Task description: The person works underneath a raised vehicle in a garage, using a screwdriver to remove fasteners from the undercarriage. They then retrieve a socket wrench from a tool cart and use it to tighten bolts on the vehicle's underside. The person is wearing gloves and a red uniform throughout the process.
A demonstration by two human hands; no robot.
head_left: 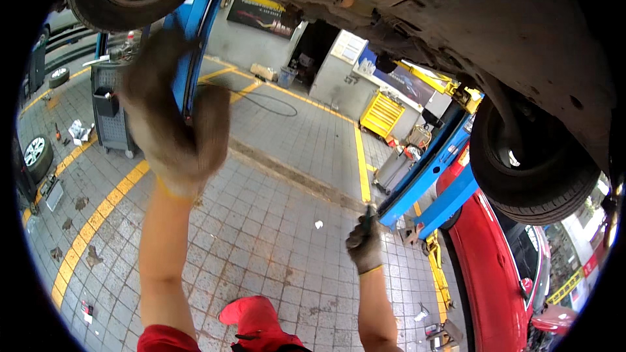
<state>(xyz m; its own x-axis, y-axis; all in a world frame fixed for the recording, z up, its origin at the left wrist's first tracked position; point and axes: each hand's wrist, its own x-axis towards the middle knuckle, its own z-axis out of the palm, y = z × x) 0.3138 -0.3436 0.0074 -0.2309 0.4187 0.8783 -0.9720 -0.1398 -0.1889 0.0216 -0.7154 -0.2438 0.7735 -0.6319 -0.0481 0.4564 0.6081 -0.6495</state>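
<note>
My left hand (176, 117), in a soiled work glove with a yellow cuff, is raised high in front of a blue lift post (197, 32). Motion smears it, but the thumb stands apart from the fingers and nothing shows between them. Lower and to the right, my gloved right hand (365, 248) is closed around a slim dark tool (368, 214). Its tip points upward; its kind is not clear. Overhead hangs the underside of a raised car (469, 26), with a tyre (130, 0) at the upper left and another tyre (531, 176) at the right.
A second blue lift post (424, 169) stands at the right, beside a red car (486, 267). At the left are a grey tool cart (112, 111) and a loose wheel (38, 156). A yellow rack (381, 115) stands farther back. A hose (280, 109) lies on the tiled floor.
</note>
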